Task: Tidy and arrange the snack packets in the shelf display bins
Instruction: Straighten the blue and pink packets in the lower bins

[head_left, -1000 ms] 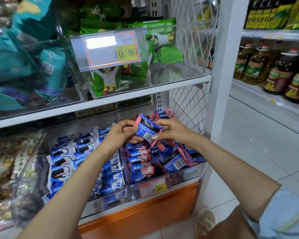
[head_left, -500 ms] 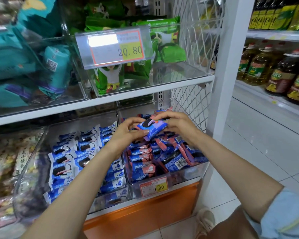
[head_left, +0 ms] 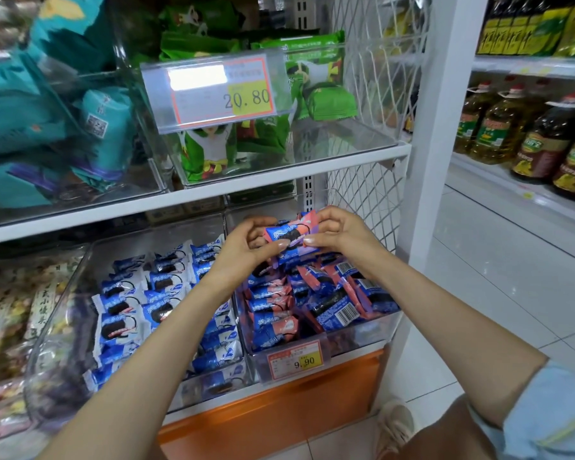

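I see both hands raised over the back part of the clear bin (head_left: 356,336) at the right end of the lower shelf. Between them they hold one pink-and-blue cookie packet (head_left: 291,232). The left hand (head_left: 246,247) pinches the left end of this packet with thumb and curled fingers, and the right hand (head_left: 342,234) pinches the right end in the same way. The packet lies almost level, with its right end a little higher. It is close above the pile in the bin, and I cannot tell whether it touches the packets under it.

The bin under the hands is full of the same pink-and-blue packets (head_left: 273,307). The ones at its left side stand in a neat row, and those at the right lie crossed, some with the barcode up. On the front wall of the bin sits a price tag reading 9.90 (head_left: 294,360).

Just beside it on the left is a second clear bin (head_left: 63,327) with blue-and-white cookie packets (head_left: 123,307) in rows. On the upper shelf I see a bin of green packets (head_left: 210,151) behind a price tag reading 20.80 (head_left: 213,91), and teal bags (head_left: 24,127) to the left of it. A white wire mesh panel (head_left: 372,200) closes the right side of the shelf. Well apart, on the far right, stand bottles of cooking oil (head_left: 498,127).
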Available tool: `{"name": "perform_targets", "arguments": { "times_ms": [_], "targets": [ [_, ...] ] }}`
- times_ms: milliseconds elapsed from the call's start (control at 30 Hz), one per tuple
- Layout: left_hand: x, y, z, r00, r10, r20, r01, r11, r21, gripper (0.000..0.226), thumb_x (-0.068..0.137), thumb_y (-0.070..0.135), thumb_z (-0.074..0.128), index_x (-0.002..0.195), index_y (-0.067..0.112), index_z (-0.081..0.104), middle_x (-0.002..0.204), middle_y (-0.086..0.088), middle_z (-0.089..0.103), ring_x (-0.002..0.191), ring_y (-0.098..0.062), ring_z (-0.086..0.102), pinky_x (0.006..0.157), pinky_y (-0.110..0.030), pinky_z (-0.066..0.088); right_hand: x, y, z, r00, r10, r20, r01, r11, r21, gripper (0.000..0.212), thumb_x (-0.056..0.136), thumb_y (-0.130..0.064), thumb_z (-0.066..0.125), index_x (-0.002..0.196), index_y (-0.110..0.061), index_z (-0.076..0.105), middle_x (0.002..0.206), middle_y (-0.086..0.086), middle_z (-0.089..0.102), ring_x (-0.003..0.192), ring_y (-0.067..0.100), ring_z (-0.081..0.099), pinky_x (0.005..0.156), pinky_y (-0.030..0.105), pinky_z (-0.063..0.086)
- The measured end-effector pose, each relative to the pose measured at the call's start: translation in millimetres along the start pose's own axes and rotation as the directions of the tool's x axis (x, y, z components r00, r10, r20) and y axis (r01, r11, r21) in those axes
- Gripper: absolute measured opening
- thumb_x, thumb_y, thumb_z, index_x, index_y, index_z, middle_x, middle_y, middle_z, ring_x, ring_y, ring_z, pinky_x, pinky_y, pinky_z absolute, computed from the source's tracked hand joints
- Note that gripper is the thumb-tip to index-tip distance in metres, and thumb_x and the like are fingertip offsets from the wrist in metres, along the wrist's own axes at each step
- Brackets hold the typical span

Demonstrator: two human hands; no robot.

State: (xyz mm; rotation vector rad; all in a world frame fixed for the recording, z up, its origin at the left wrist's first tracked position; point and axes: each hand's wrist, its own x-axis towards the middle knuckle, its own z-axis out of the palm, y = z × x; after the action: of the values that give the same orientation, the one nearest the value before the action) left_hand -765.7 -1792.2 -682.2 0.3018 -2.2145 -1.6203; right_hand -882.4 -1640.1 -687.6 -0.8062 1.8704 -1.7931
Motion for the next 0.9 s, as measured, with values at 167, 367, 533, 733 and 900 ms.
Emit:
{"name": "perform_targets", "arguments": {
  "times_ms": [167,367,533,733,900],
  "targets": [
    [11.8,-0.5,0.2,1.0,0.03,-0.004,-0.027,0.94,0.339,0.042,0.075,0.027,0.076,0.113,0.019,0.06,0.11,-0.002,0.065,0.083,-0.025,0.067,0.084,-0.039,0.053,2.6,-0.9,3.6,0.995,-0.043,-0.089,0.044,0.999,0.008,0.029,0.071,0.013,0.072,0.075,-0.009,0.052,0.058,-0.003,0.065,0.054,0.002,0.064,0.051,0.012,0.048],
    [38.3,-5.6,8.2,0.999,0.03,-0.016,-0.014,0.797,0.604,0.044,0.081,0.032,0.071,0.117,0.013,0.055,0.11,0.001,0.06,0.099,-0.018,0.057,0.079,-0.026,0.043,7.5,6.0,-5.3,0.974,-0.145,-0.172,0.099,0.963,-0.249,0.025,0.083,-0.002,0.067,0.103,-0.01,0.056,0.102,0.006,0.062,0.081,0.009,0.058,0.076,0.019,0.049],
    [61.2,-17.7,26.8,0.985,0.012,0.169,-0.131,0.69,0.712,0.044,0.084,0.025,0.068,0.123,0.016,0.05,0.119,-0.006,0.059,0.107,-0.023,0.055,0.074,-0.023,0.036,0.1,17.3,-20.9,0.979,-0.134,-0.153,0.066,0.92,-0.386,0.017,0.084,0.0,0.063,0.099,-0.009,0.064,0.097,0.003,0.061,0.073,0.0,0.05,0.065,0.003,0.041],
    [77.1,-34.3,27.2,0.966,-0.056,0.254,-0.198,0.471,0.859,0.044,0.083,0.035,0.067,0.123,0.022,0.054,0.122,-0.004,0.055,0.11,-0.022,0.051,0.082,-0.028,0.04,-4.7,19.7,-30.7,0.986,-0.105,-0.126,0.046,0.913,-0.406,0.013,0.085,-0.005,0.065,0.093,-0.016,0.064,0.1,0.005,0.065,0.073,0.003,0.053,0.064,0.008,0.042],
    [82.1,-34.1,26.3,0.92,-0.125,0.37,-0.299,0.384,0.873,0.04,0.081,0.035,0.07,0.116,0.021,0.057,0.112,-0.001,0.06,0.1,-0.019,0.054,0.079,-0.029,0.043,-5.5,19.9,-32.2,0.99,-0.104,-0.099,0.054,0.91,-0.411,0.013,0.086,-0.005,0.064,0.095,-0.014,0.065,0.096,0.003,0.064,0.068,0.0,0.051,0.062,0.004,0.042]
  ]
}}
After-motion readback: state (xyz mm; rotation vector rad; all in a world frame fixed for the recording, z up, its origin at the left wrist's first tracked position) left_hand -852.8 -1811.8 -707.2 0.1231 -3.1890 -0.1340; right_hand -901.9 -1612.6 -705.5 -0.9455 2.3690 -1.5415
